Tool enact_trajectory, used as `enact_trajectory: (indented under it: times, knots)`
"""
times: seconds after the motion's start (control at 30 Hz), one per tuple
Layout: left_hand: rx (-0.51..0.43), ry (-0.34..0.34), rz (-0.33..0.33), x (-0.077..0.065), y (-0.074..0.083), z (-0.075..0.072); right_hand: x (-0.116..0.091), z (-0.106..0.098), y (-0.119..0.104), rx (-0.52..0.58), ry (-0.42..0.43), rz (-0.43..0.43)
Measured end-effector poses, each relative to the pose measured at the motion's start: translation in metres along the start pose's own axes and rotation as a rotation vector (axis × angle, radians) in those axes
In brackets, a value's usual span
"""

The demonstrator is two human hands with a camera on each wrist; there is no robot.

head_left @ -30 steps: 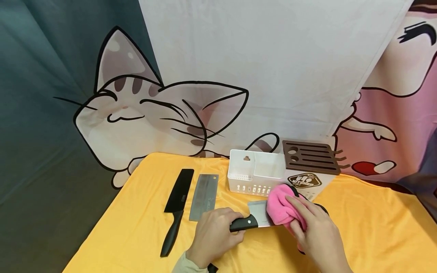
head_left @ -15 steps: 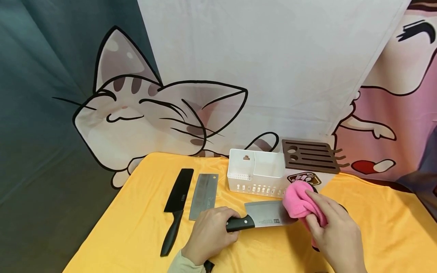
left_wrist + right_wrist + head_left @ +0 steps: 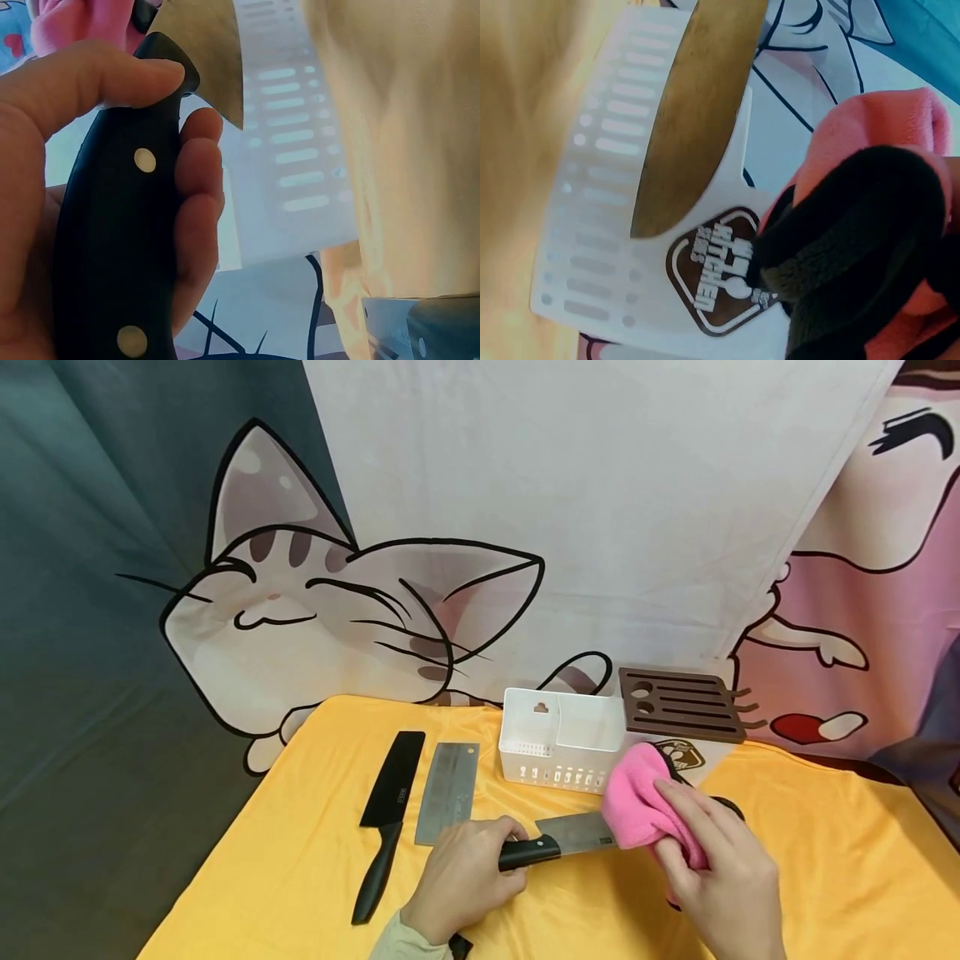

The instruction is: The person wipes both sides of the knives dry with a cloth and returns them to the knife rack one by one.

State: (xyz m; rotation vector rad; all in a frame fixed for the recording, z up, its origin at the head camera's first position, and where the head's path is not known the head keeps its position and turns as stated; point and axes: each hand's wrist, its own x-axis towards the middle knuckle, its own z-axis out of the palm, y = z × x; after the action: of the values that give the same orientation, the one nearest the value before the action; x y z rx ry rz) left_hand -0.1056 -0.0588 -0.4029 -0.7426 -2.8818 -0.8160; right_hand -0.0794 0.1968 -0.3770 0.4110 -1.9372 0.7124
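My left hand [image 3: 468, 872] grips the black riveted handle [image 3: 120, 195] of a kitchen cleaver [image 3: 577, 832], the thumb lying along its top near the blade. The blade points right, held above the yellow cloth. In my right hand [image 3: 723, 868] is a bunched pink cloth [image 3: 637, 797] with dark edging, pinched between thumb and fingers. In the head view the cloth covers the far end of the blade. From the right wrist, the cloth's dark side [image 3: 855, 217] shows beside the blade [image 3: 701, 112].
A white knife holder [image 3: 551, 768] with a brown slotted top [image 3: 678, 706] stands at the back. On the yellow tablecloth [image 3: 285, 860] to the left lie a black knife [image 3: 396, 785] and a second steel cleaver [image 3: 448, 793], its handle end hidden by my left hand.
The pink cloth slid right along the blade toward its far end, then came slightly back left. The blade has tilted and looks narrower. My left hand keeps its grip.
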Motion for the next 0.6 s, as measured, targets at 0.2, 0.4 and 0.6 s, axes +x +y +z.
enact_trajectory:
  times: [0.2,0.4,0.6]
  knots:
    - [-0.010,0.002,0.019,-0.001,0.000,0.001,0.002,0.007,-0.011,0.074,-0.006,-0.106]
    - [-0.024,-0.022,0.041,-0.001,0.000,0.001,0.000,0.013,-0.018,0.128,0.010,-0.168]
    - [-0.024,-0.021,0.065,-0.001,0.000,0.003,0.004,0.018,-0.024,0.199,0.046,-0.229]
